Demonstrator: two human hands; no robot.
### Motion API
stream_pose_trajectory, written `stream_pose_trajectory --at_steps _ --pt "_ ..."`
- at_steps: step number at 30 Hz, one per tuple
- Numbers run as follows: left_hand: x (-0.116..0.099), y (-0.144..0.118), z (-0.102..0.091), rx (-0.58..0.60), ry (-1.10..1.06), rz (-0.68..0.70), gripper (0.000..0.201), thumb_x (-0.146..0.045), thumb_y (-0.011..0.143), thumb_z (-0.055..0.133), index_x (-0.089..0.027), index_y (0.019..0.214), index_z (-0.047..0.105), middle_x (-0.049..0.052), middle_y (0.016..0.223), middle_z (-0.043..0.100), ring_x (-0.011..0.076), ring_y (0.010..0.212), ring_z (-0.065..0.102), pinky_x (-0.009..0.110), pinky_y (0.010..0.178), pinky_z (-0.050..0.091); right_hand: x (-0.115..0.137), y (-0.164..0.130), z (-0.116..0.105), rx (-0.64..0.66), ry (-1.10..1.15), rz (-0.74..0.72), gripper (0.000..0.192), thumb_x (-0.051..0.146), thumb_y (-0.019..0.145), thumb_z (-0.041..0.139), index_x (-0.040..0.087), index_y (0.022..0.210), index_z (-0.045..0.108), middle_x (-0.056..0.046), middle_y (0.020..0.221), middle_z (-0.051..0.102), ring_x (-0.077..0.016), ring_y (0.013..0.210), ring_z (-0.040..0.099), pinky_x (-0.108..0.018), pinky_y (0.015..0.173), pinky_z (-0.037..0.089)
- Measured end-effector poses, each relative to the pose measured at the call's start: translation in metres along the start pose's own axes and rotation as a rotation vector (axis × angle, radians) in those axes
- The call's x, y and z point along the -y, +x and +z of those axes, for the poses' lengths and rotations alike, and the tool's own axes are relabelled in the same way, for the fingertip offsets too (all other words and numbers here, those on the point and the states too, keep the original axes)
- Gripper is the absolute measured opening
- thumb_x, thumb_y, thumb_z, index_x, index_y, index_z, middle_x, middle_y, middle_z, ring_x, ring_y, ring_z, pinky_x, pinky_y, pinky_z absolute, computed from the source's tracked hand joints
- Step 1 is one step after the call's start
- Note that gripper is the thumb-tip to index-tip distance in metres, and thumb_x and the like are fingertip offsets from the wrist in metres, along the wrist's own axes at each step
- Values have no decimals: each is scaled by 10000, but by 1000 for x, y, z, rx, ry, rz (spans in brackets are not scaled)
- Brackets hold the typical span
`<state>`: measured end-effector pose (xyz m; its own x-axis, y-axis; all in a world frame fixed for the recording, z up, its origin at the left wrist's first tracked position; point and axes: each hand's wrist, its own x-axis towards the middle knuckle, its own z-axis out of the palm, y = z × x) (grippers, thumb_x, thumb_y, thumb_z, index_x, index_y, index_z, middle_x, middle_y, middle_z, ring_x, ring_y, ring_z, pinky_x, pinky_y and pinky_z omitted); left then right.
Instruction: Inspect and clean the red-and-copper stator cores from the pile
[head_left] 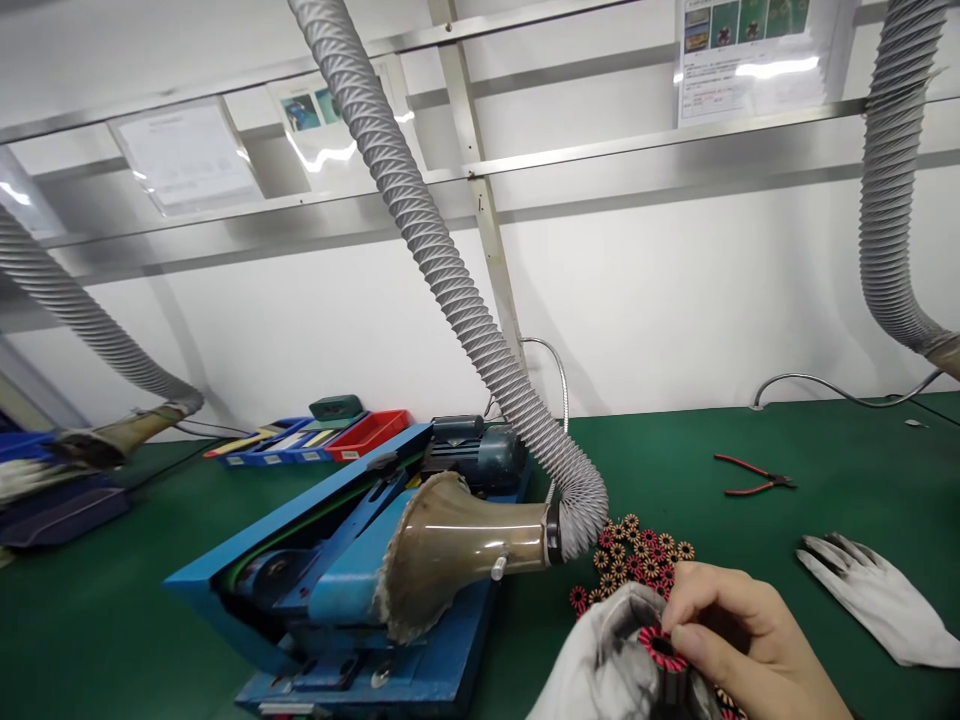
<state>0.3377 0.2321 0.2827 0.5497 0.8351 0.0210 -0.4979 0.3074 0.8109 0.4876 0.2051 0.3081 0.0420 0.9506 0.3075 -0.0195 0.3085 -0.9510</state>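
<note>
Wall sheets' print unreadable; gloved left hand point(622, 660) and right hand point(739, 640) pinch coil point(661, 648).

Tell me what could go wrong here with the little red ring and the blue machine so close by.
The right hand pinches a small red ring against the gloved left hand; it might slip into the loose pile of rings and get mixed up. The glove's slack cloth sits near the blue machine and its belt, so it could snag. The hose funnel crowds the space.

Green bench point(675, 450) bears blue machine point(337, 580), pliers point(754, 478), glove point(877, 595), coils point(637, 555).
</note>
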Motion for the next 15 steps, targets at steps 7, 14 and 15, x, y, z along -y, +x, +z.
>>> stream_pose_trajectory --at_steps 7,14,15 --pt "8 5 -26 62 -26 15 181 -299 817 758 -129 875 738 43 897 749 216 952 676 333 904 490 -2 2 3 59 104 33 441 618 800 688 210 638 652 28 615 495 -158 592 436 -263 588 313" --pt "19 -10 -65 29 -59 42 281 -323 927 613 -164 1158 624 87 1210 655 244 1029 657 477 872 549 -4 3 8 35 46 -38 480 630 828 648 203 611 613 33 592 473 -151 577 392 -274 580 263" --pt "19 -12 -66 19 -58 43 279 -315 922 623 -165 1157 630 89 1227 653 250 1058 650 484 898 539 -4 2 9 16 32 -47 477 628 824 654 204 607 620 34 588 477 -153 580 396 -278 592 268"
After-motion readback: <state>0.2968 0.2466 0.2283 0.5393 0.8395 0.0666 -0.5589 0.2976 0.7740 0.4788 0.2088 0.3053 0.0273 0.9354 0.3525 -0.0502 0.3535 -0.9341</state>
